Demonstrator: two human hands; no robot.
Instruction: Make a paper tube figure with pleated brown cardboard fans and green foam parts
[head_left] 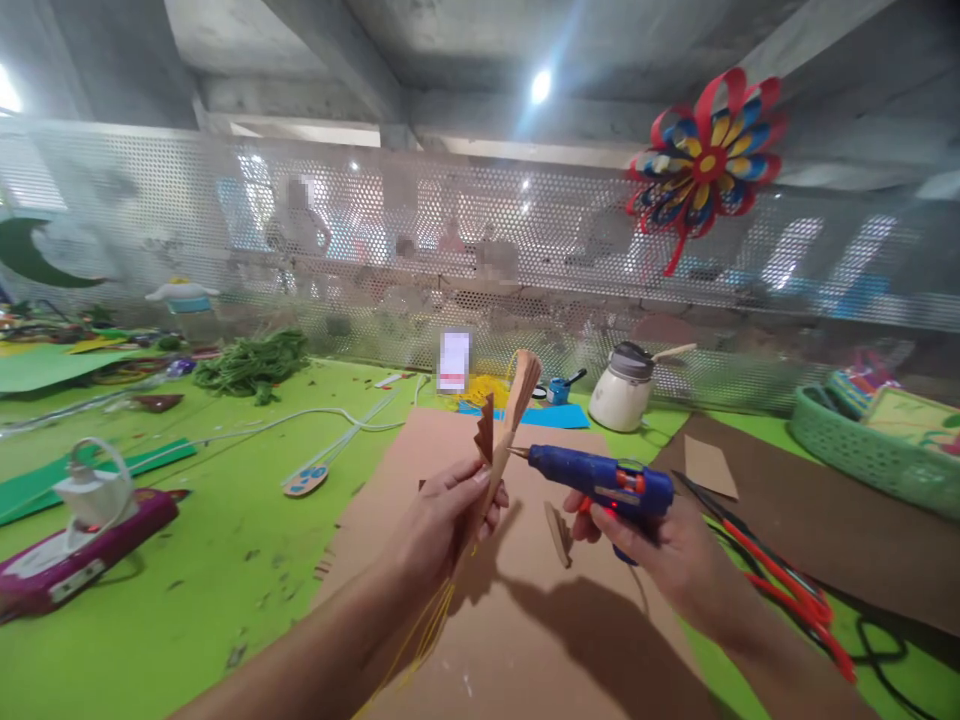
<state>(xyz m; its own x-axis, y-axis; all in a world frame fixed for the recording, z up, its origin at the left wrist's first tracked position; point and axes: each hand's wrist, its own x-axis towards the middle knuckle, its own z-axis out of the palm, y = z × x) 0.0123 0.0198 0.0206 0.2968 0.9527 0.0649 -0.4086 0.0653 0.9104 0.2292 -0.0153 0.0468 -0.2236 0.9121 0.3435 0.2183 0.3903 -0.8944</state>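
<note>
My left hand point(442, 510) is closed around a tan pleated paper piece point(519, 392), which stands upright and fans out at its top. A smaller dark brown pleated paper point(485, 432) rises beside it from the same grip. Yellow strings point(433, 622) trail down below that hand. In my right hand point(675, 560) is a blue hot glue gun point(577, 472), fingers wrapped about its handle near the orange trigger. Its nozzle points left, touching or very close to the tan paper. Another folded brown strip point(557, 535) lies beneath the glue gun on a tan sheet point(405, 640).
Red-handled scissors point(795, 590) lie at right on brown paper point(847, 510). A white jar point(624, 390) and green basket point(840, 450) stand behind. At left are a power strip point(97, 550), cables and green yarn point(255, 365). A perforated screen point(360, 240) borders the back.
</note>
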